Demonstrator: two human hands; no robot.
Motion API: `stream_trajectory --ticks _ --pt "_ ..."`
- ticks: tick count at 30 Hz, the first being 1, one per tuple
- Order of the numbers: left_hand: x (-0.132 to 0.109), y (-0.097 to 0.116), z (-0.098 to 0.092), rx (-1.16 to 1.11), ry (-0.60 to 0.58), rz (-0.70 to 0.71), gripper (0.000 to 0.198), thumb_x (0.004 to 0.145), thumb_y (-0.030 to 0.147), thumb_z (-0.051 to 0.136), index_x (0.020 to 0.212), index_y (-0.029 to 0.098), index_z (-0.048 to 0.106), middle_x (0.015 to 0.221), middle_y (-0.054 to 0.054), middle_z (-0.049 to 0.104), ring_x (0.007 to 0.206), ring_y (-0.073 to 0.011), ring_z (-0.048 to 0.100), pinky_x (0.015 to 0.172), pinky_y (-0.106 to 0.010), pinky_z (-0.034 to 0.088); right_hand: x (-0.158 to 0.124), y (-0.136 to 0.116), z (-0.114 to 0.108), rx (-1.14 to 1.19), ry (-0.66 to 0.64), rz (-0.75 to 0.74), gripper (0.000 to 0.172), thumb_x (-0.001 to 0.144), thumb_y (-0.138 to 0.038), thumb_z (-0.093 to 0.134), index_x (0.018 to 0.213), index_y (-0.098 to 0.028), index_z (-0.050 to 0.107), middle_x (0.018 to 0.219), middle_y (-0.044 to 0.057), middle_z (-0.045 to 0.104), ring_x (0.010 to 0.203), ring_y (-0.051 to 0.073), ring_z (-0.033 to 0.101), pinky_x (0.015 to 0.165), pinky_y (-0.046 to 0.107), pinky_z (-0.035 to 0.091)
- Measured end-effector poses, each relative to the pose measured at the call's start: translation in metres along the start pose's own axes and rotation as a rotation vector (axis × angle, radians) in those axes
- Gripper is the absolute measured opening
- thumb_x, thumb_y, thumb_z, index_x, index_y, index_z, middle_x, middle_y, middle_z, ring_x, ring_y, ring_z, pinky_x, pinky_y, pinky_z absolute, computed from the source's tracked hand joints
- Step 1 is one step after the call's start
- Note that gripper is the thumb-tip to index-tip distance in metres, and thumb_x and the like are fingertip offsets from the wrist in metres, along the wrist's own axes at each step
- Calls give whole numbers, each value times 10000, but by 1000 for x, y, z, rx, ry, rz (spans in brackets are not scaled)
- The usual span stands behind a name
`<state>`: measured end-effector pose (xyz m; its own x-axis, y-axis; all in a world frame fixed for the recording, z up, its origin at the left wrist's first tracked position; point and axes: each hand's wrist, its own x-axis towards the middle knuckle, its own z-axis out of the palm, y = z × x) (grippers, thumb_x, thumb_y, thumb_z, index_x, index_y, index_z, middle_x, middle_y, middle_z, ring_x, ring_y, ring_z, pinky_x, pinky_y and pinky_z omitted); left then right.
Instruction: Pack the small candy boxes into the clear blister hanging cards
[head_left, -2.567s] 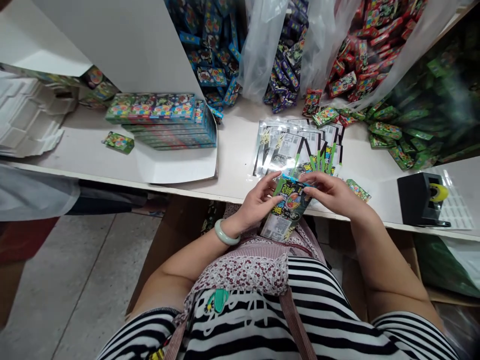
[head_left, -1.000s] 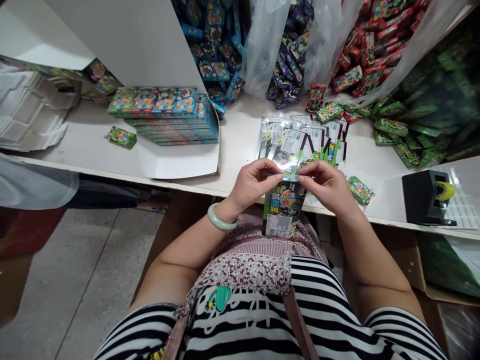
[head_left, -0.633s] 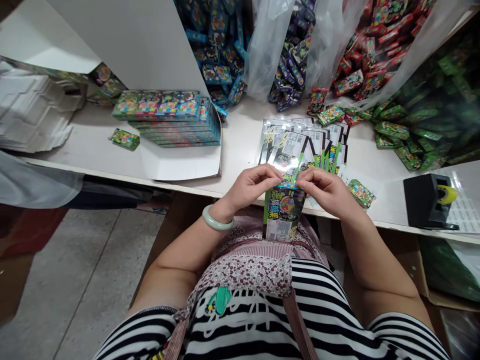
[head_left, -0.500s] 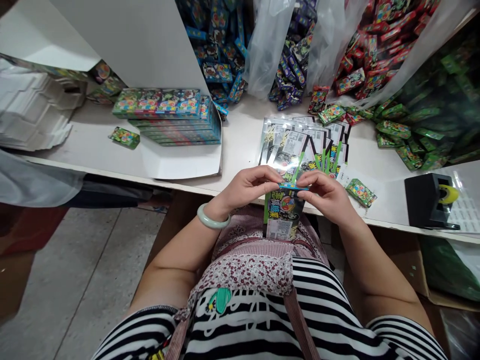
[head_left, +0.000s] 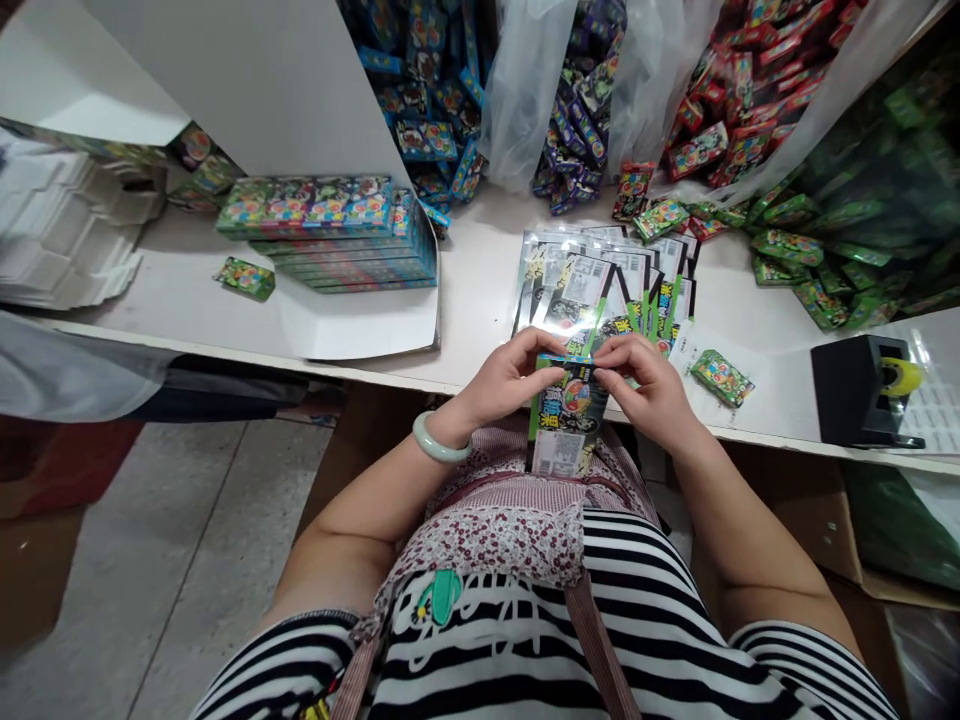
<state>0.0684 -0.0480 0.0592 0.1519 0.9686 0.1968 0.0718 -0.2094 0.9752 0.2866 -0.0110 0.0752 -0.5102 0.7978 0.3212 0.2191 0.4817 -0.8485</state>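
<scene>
A black and green printed packet [head_left: 568, 405] hangs in front of my apron, its lower end toward me. Along its top edge runs a narrow blue strip [head_left: 568, 359], perhaps the side of a small box; whether it sits inside the packet I cannot tell. My left hand [head_left: 521, 375], with a pale bangle on the wrist, is closed on the top left of the packet between thumb and fingers. Pinching the top right corner is my right hand [head_left: 637, 375]. Just beyond both hands, similar flat packets [head_left: 585, 285] lie fanned out on the white table [head_left: 480, 270].
Stacked small boxes [head_left: 341, 235] stand in a white tray [head_left: 375, 325] at left. Blue [head_left: 427, 140], purple [head_left: 574, 150], red [head_left: 742, 150] and green boxes [head_left: 825, 240] are heaped at the back. A tape dispenser [head_left: 851, 390] and a loose green box [head_left: 720, 377] are at right.
Both hands have shifted slightly left with the packet, and my fingertips have moved a little along its top edge. The blue strip appears further left and higher.
</scene>
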Motion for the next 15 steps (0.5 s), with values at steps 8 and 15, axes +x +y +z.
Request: stream_trajectory --ticks 8,15 --pt "0 -10 0 48 169 -9 154 854 346 726 926 213 696 947 -38 718 921 -166 668 848 -322 547 6 56 -62 -42 77 271 282 889 -355 603 1134 -248 690 1118 66 715 1018 222 664 888 401 541" --pt "4 -13 4 100 190 -45 171 836 352 707 922 205 688 930 -35 704 889 -161 662 793 -300 550 12 117 -127 -646 111 612 202 833 -237 621 950 -165 770 1006 106 713 858 229 637 895 395 481"
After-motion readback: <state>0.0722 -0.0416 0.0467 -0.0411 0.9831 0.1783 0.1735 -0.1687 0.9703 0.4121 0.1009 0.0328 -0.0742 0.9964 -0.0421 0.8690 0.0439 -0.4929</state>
